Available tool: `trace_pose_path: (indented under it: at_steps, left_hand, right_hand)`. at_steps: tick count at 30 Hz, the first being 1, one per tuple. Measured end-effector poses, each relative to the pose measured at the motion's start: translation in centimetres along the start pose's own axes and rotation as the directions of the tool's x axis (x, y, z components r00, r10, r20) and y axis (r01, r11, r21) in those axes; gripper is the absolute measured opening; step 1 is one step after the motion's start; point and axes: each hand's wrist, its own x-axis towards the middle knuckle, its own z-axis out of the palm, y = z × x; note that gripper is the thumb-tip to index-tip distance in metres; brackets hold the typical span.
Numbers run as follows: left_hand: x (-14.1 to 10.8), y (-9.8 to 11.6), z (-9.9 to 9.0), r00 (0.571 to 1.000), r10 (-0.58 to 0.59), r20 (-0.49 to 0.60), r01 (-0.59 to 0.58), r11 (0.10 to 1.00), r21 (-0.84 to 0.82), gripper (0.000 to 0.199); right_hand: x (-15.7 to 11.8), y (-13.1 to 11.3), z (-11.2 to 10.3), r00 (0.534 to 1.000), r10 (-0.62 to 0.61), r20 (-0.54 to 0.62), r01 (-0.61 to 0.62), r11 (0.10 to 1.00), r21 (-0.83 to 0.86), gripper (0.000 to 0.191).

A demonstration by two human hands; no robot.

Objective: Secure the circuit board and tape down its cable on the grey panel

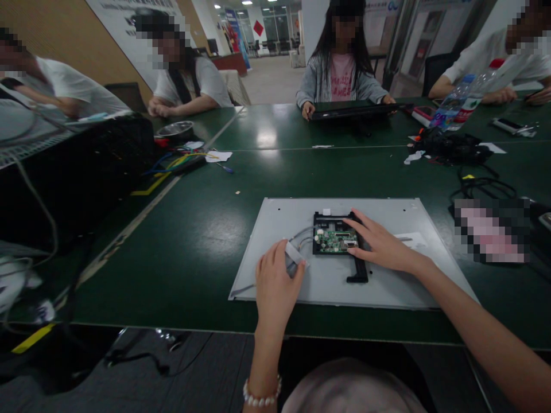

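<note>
Two-handed positioning, wanting gentleness, I judge: left hand (274, 282) pinches a flat silvery strip (294, 253) beside the green circuit board (332, 241), right hand (386, 246) spread wide opposite.

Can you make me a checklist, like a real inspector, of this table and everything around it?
Surface: dark green table, shiny; a pale grey panel lies on it.
Job's things: green circuit board in a black frame, on the panel.
Hands: left hand pinches a grey strip; right hand touches the frame's right side.
Cables: thin grey cables run between board and left hand; black cables lie at right.
Clutter: plastic bottles, paper scraps, coloured wires.
Surroundings: four people around the table; one holds a flat black thing.
</note>
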Motion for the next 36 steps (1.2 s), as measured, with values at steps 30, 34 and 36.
trace_pose_path:
  at_steps: [30,34,36]
  left_hand:
    - [-0.2,1.0,-0.9,0.979,-0.013,-0.203,-0.027,0.981,-0.194,0.036]
    - [-0.4,1.2,-1.3,0.97,-0.011,-0.241,-0.042,0.976,-0.213,0.031]
    - [-0.5,1.4,-1.6,0.968,0.007,-0.25,-0.061,0.976,-0.211,0.028]
  right_hand:
    - [-0.6,-0.7,-0.9,0.999,0.037,-0.015,-0.036,0.998,0.057,0.076]
    - [-1.4,-0.4,-1.6,0.997,0.07,-0.044,-0.07,0.998,0.008,0.072]
    - [-2.2,0.4,-1.7,0.993,0.103,-0.065,-0.106,0.993,-0.045,0.072]
